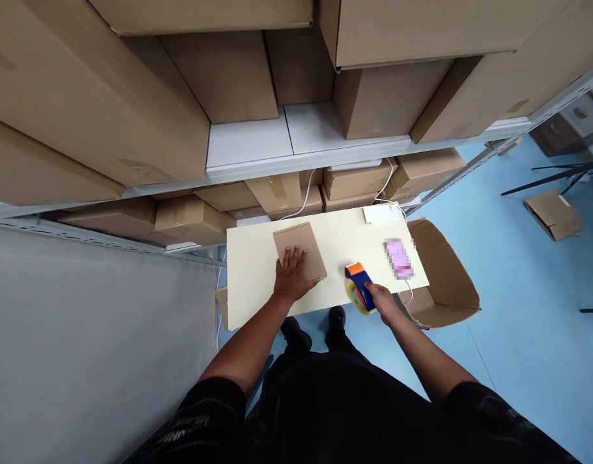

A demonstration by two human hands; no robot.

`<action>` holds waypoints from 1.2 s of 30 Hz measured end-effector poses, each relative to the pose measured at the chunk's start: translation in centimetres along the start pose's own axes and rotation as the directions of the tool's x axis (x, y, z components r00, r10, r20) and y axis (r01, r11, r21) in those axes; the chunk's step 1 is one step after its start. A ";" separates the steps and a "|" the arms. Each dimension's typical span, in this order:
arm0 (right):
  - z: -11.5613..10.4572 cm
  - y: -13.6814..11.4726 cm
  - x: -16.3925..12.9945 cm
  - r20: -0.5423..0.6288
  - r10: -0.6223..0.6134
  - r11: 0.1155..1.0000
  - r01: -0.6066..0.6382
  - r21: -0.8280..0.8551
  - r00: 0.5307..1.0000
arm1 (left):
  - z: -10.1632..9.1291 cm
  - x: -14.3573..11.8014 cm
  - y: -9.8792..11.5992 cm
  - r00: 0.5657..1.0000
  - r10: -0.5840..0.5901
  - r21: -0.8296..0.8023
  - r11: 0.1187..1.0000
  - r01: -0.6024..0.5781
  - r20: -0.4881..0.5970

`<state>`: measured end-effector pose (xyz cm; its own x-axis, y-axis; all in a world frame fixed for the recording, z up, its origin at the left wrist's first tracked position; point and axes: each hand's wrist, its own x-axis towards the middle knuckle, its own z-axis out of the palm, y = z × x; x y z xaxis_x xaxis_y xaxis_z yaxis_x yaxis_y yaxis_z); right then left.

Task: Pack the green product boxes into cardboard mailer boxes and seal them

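Left hand (291,276) lies flat, fingers spread, palm down on the near edge of a small brown cardboard box (300,250) that sits on the pale yellow table (258,270); pressing, not gripping. The hand covers the box's near-left corner. Right hand (384,303) is wrapped around the handle of a blue and orange tape dispenser (359,287) at the table's near edge; the tape roll shows below it, partly hidden by the hand, and whether the dispenser touches the table is hard to tell. Box and dispenser lie near each other, apart. Right of the dispenser a pink blurred-out item (398,258) lies on the table, detail unreadable, with a white cable (408,293) running off it. A white flat item (382,213) sits at the far right corner. An open cardboard carton (444,283) stands on the blue floor (519,309) just beside the table's right end, partly hidden by the tabletop. Shelves (258,145) stacked with cardboard boxes fill the top, cut off by the frame edge. Person's shoes (316,325) show under the table edge.
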<state>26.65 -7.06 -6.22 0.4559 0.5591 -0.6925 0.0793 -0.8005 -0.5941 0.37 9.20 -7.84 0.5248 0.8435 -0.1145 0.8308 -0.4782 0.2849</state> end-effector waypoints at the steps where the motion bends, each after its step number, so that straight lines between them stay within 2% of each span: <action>1: -0.3 -0.4 0.6 -0.091 -0.069 0.990 0.056 -0.132 0.993 | 0.0 0.0 0.0 1.000 0.002 -0.006 1.000 -0.002 -0.004; 3: -0.4 -1.1 2.1 -0.205 -0.262 0.881 0.148 -0.449 0.943 | 0.0 0.0 0.0 1.000 0.004 -0.009 1.000 -0.004 -0.007; 5: 0.1 -1.5 4.0 -0.202 -0.475 0.696 0.225 -0.682 0.856 | 0.0 0.0 0.0 1.000 0.001 -0.003 1.000 -0.001 -0.003; 7: 0.8 -1.5 5.8 -0.157 -0.576 0.560 0.247 -0.790 0.802 | -0.1 0.0 0.0 1.000 -0.003 0.009 1.000 0.003 0.007; 10: 1.9 -0.9 7.6 -0.136 -0.591 0.505 0.234 -0.831 0.795 | -0.1 0.1 0.0 1.000 -0.009 0.030 1.000 0.008 0.029; 12: 2.2 -0.5 7.8 -0.152 -0.599 0.518 0.236 -0.822 0.786 | -0.2 0.1 0.1 0.999 -0.015 0.038 0.999 0.014 0.037; 14: 2.2 -0.2 7.2 -0.186 -0.635 0.544 0.262 -0.797 0.750 | -0.3 0.0 0.2 0.999 -0.025 0.036 0.999 0.023 0.045; 16: 2.4 0.0 6.0 -0.218 -0.659 0.595 0.322 -0.736 0.720 | -0.6 -0.1 0.3 0.997 -0.031 0.022 0.999 0.030 0.069; 17: 2.7 0.1 5.3 -0.222 -0.649 0.638 0.362 -0.679 0.728 | -0.9 -0.1 0.2 0.996 -0.030 0.009 1.000 0.029 0.086; 18: 3.2 0.2 4.5 -0.207 -0.615 0.697 0.402 -0.594 0.761 | -1.2 0.0 0.1 0.995 -0.025 -0.008 1.000 0.025 0.101; 20: 4.7 0.2 3.0 -0.096 -0.448 0.860 0.399 -0.318 0.889 | -2.2 0.5 -0.5 0.994 -0.006 -0.054 0.998 0.012 0.106; 21: 5.8 0.2 2.4 0.012 -0.318 0.937 0.317 -0.145 0.948 | -2.8 1.1 -1.0 0.996 0.002 -0.081 0.997 0.005 0.091; 22: 6.9 0.1 1.8 0.117 -0.178 0.984 0.175 0.034 0.977 | -3.5 1.8 -1.6 0.998 0.004 -0.109 0.994 0.002 0.062; 23: 8.0 -0.1 1.2 0.197 -0.049 0.980 0.009 0.199 0.979 | -4.1 2.7 -2.3 1.000 -0.002 -0.141 0.990 0.006 0.023; 24: 9.1 -0.5 0.7 0.274 0.035 0.934 -0.129 0.333 0.961 | -4.8 3.9 -3.0 0.999 -0.022 -0.167 0.986 0.017 -0.027; 25: 10.1 -0.9 0.3 0.343 0.074 0.876 -0.225 0.426 0.936 | -5.3 5.1 -3.7 0.995 -0.056 -0.185 0.982 0.041 -0.080; 27: 11.8 -1.9 -0.4 0.439 0.079 0.780 -0.329 0.533 0.895 | -6.1 7.7 -5.0 0.988 -0.109 -0.203 0.976 0.085 -0.112; 28: 12.4 -2.4 -0.6 0.475 0.070 0.746 -0.362 0.559 0.877 | -6.3 8.9 -5.6 0.987 -0.144 -0.214 0.969 0.125 -0.076; 30: 13.3 -3.5 -0.8 0.510 0.049 0.705 -0.392 0.591 0.859 | -6.2 10.6 -6.5 0.982 -0.176 -0.253 0.949 0.189 0.075; 32: 13.6 -4.4 -0.6 0.486 0.041 0.694 -0.375 0.615 0.873 | -5.8 11.1 -7.2 0.972 -0.177 -0.289 0.933 0.216 0.155; 34: 13.3 -5.1 0.2 0.416 0.056 0.713 -0.328 0.620 0.908 | -5.4 10.3 -7.8 0.969 -0.198 -0.315 0.919 0.236 0.147; 36: 12.5 -5.7 1.3 0.329 0.067 0.760 -0.262 0.595 0.942 | -5.0 8.4 -8.4 0.964 -0.243 -0.336 0.904 0.265 0.105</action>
<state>15.73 0.91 -8.82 0.1427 0.5445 -0.8266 -0.5861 -0.6265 -0.5138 -3.08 21.54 -6.44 0.3236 0.9039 -0.2798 0.8276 -0.1271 0.5467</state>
